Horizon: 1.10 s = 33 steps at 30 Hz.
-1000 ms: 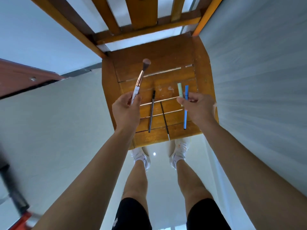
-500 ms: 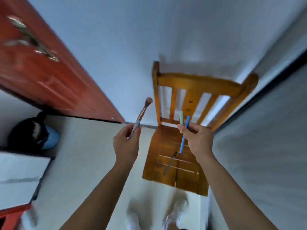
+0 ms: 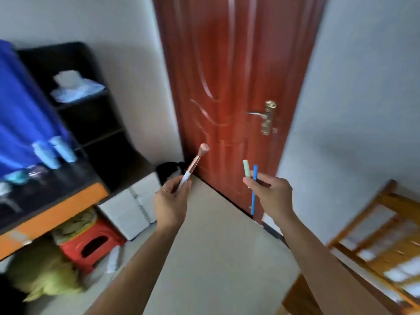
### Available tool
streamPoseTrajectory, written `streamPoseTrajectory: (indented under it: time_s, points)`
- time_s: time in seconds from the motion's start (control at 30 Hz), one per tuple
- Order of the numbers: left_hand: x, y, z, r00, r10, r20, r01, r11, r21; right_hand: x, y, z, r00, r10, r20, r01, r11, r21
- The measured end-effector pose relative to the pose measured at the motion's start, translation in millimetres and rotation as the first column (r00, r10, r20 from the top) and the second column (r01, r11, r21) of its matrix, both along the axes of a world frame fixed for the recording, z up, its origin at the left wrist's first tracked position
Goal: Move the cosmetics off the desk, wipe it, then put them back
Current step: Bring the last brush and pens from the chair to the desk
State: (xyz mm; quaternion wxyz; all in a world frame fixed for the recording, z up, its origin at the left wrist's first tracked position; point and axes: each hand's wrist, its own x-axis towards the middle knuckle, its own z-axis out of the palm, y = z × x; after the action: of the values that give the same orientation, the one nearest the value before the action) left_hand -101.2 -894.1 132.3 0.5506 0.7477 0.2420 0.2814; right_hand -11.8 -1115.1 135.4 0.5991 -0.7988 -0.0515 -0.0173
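My left hand (image 3: 171,198) grips a makeup brush (image 3: 193,165) by its white handle, its rose-gold ferrule and pink bristles pointing up toward the door. My right hand (image 3: 273,194) pinches a thin blue pencil (image 3: 254,189) together with a pale green stick (image 3: 246,171), both upright. The dark desk (image 3: 56,201) with an orange front edge is at the left, blurred, and carries light blue bottles (image 3: 55,152) and small items near its far side. Both hands hover over the floor, well to the right of the desk.
A red-brown door (image 3: 229,92) with a brass handle (image 3: 266,117) stands straight ahead. The wooden chair (image 3: 375,242) is at the lower right. Under the desk sit a red plastic stool (image 3: 91,244), white boxes (image 3: 129,208) and a yellow-green bag (image 3: 43,273). A dark shelf (image 3: 86,105) stands behind the desk.
The view has swung left from the chair seat to the door and desk. Both hands lifted away from the chair, still holding the brush, the blue pencil and the green stick.
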Motion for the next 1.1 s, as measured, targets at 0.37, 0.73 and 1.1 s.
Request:
streamPoseTrajectory:
  time_s: [0.37, 0.73, 1.1]
  points:
    - [-204.3, 347.2, 26.5, 0.872, 0.489, 0.039, -0.490, 0.869, 0.063, -93.0, 397.9, 23.0, 0.871, 0.486, 0.076, -0.479, 0.873, -0.093]
    - [-173.0, 515.2, -37.9, 0.769, 0.629, -0.114, -0.632, 0.775, 0.007, -45.2, 629.3, -44.6, 0.745, 0.666, -0.018, -0.665, 0.741, -0.093]
    - [-45.0, 690.5, -80.6, 0.682, 0.655, -0.326, -0.719, 0.683, -0.131, 70.4, 828.5, -84.8, 0.659, 0.724, -0.203, -0.740, 0.673, -0.002]
